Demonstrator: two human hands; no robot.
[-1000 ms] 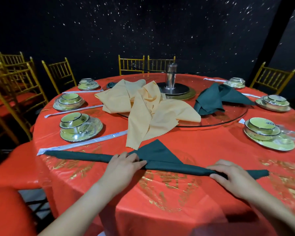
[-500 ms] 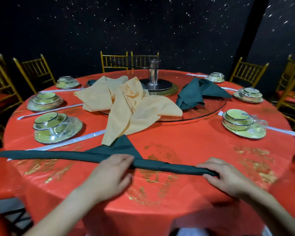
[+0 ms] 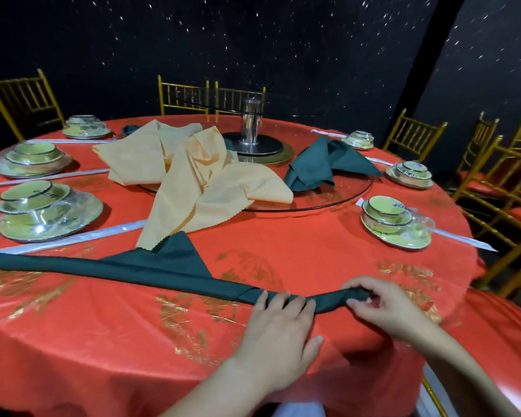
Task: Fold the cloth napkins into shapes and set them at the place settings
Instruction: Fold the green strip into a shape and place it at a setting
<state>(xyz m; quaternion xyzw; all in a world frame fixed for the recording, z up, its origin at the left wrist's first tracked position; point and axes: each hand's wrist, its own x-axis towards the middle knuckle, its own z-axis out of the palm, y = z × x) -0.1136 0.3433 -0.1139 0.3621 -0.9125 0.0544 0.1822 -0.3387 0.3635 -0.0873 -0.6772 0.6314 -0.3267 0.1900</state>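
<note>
My right hand point(image 3: 385, 308) is curled round the right end of the green napkin point(image 3: 163, 266), with thumb and fingertips pinching the tip where it turns back on itself. My left hand point(image 3: 280, 323) lies just beside it, fingers straight and flat, pressing the band onto the worktop point(image 3: 313, 254); it grips nothing.

The napkin lies along the near edge of the worktop as a long narrow band, with a triangular peak rising from its middle. Its left end runs out of view.

The step in hand, as I judge it, is rolling the band inward from the right end. To do it well:

- Make the first turn tight.
- Hold the lower edge of the roll level, so the coil can stand flat.
- Slide the flat hand leftward ahead of the roll, so the band does not unfold.
- Apply light tension — the red cover looks glossy and the cloth may slip.

Beyond, peach napkins point(image 3: 199, 176) and spare green napkins point(image 3: 319, 164) lie on the glass turntable point(image 3: 328, 204). The nearest place setting point(image 3: 394, 221) to the right has no napkin — a likely destination.
</note>
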